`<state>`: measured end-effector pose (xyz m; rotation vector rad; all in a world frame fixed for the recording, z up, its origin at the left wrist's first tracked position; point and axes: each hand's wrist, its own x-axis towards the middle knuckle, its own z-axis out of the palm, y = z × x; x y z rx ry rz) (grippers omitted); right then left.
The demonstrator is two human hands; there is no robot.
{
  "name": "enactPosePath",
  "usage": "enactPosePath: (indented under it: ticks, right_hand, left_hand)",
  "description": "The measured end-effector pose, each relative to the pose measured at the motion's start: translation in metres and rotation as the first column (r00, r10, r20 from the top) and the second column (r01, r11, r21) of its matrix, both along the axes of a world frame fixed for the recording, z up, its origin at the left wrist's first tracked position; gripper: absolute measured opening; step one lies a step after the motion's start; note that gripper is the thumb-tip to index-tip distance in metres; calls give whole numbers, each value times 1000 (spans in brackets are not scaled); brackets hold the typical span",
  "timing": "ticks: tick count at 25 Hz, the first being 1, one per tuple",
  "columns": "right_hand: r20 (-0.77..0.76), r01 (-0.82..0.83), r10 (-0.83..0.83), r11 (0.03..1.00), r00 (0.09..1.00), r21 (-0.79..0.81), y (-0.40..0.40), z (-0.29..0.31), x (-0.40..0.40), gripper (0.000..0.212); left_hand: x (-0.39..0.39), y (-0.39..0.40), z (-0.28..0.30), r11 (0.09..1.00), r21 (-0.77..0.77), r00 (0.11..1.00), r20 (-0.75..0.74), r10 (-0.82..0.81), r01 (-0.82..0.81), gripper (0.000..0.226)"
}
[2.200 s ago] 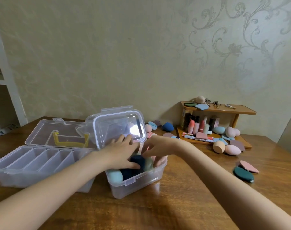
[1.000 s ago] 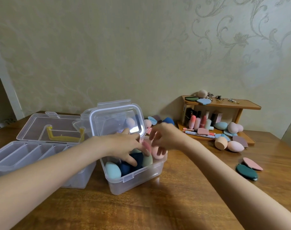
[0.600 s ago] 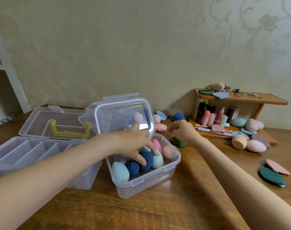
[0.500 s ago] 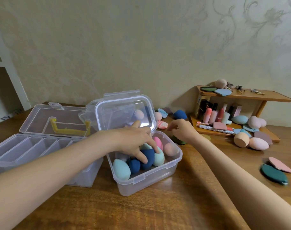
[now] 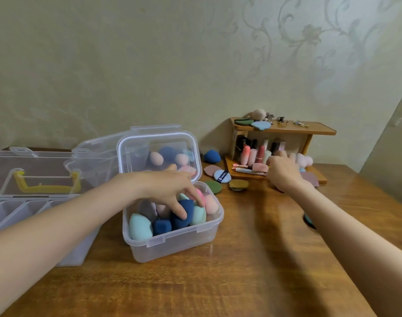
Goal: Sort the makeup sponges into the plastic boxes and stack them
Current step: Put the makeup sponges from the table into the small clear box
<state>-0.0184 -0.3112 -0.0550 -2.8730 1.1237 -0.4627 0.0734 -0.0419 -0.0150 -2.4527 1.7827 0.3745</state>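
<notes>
A small clear plastic box (image 5: 172, 244) stands open on the wooden table, its lid (image 5: 158, 154) tilted up behind it. Several egg-shaped makeup sponges lie inside, among them a teal one (image 5: 139, 227) and a dark blue one (image 5: 185, 210). My left hand (image 5: 168, 188) reaches into the box with fingers spread, fingertips resting on the sponges. My right hand (image 5: 284, 172) is stretched out with straight fingers to the sponges on the lower level of a wooden shelf (image 5: 284, 130); it is blurred and holds nothing that I can see.
A larger clear compartment box (image 5: 23, 209) with a yellow handle stands open at the left. Flat puffs (image 5: 221, 176) and a blue sponge (image 5: 211, 156) lie behind the small box. Lipsticks (image 5: 252, 155) stand on the shelf. A dark green sponge (image 5: 308, 220) peeks out beside my right forearm.
My right hand left the small box and moved right to the wooden shelf. My left hand stayed on the sponges inside the box. The camera view shifted.
</notes>
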Motion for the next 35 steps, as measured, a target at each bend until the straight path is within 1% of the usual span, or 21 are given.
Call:
enactPosePath:
  ticks: [2, 6, 9, 12, 14, 16, 18, 19, 20, 21, 22, 23, 24, 25, 26, 27, 28, 29, 32, 33, 35]
  right_hand:
    - [-88, 80, -79, 997, 993, 7, -28, -3, -1, 37]
    - [-239, 152, -133, 986, 962, 63, -57, -11, 20, 43]
    - [-278, 213, -171, 969, 945, 126, -68, -12, 37, 50]
    - [-276, 261, -217, 956, 936, 133, -75, -12, 43, 51]
    - [-269, 258, -234, 965, 934, 54, -76, -12, 42, 50]
    - [-256, 226, -242, 970, 936, -90, -72, -10, 37, 49]
    - [-168, 228, -264, 951, 950, -209, -61, -1, 30, 41]
    - [-104, 224, -252, 948, 962, -224, -50, 6, 25, 33]
    - [-39, 192, -204, 960, 978, -204, -37, 15, 18, 25]
    - [27, 113, -110, 985, 994, -132, -20, 26, 11, 20]
    - [99, -18, 18, 1000, 995, -1, 0, 36, 4, 20]
    - [179, -183, 151, 967, 972, 176, 23, 46, -6, 24]
    - [247, -342, 263, 862, 933, 374, 47, 53, -16, 29]
    - [291, -456, 351, 692, 890, 559, 71, 56, -24, 33]
    - [304, -500, 416, 532, 857, 683, 91, 56, -30, 36]
    - [280, -506, 481, 443, 831, 740, 103, 54, -32, 37]
    - [243, -509, 539, 422, 806, 751, 111, 51, -32, 38]
    - [212, -528, 584, 445, 783, 723, 115, 50, -29, 36]
    - [124, -591, 633, 610, 764, 528, 126, 52, -21, 32]
    - [83, -602, 645, 649, 760, 465, 131, 53, -18, 32]
    - [-40, -613, 672, 698, 740, 371, 143, 50, -12, 30]
  left_hand:
    - [5, -8, 1, 1000, 22, 1000, -7, -1, 2, 44]
    - [12, -21, -1, 999, 38, 999, 28, -17, 16, 42]
    - [15, -29, -1, 997, 76, 999, 39, -33, 30, 41]
    - [18, -34, -1, 994, 100, 998, 33, -48, 44, 41]
    - [20, -35, -1, 995, 83, 998, 17, -56, 54, 41]
    - [19, -34, -1, 996, 69, 998, 9, -58, 57, 41]
    - [19, -33, -3, 997, 63, 998, 22, -51, 49, 41]
    - [19, -32, -4, 997, 57, 999, 22, -45, 44, 41]
    - [18, -31, -5, 998, 46, 999, 14, -37, 36, 41]
    - [16, -30, -6, 999, 30, 1000, 5, -28, 28, 41]
    - [15, -29, -7, 1000, 14, 1000, 2, -22, 22, 41]
    - [13, -27, -8, 1000, -3, 1000, 15, -22, 22, 41]
    - [10, -25, -8, 1000, -18, 999, 45, -22, 23, 41]
    - [8, -21, -11, 999, -31, 997, 82, -10, 13, 42]
    - [6, -17, -12, 999, -44, 993, 116, 2, 3, 44]
    - [5, -12, -15, 999, -54, 990, 138, 8, -1, 46]
    - [4, -7, -16, 998, -62, 989, 144, 9, 0, 47]
    - [3, -2, -17, 997, -72, 991, 136, 6, 3, 48]
    - [0, 6, -16, 993, -116, 996, 91, -3, 14, 46]
    - [-1, 7, -16, 991, -135, 997, 80, -5, 16, 46]
    - [1, 10, -18, 987, -159, 998, 58, 7, 2, 47]
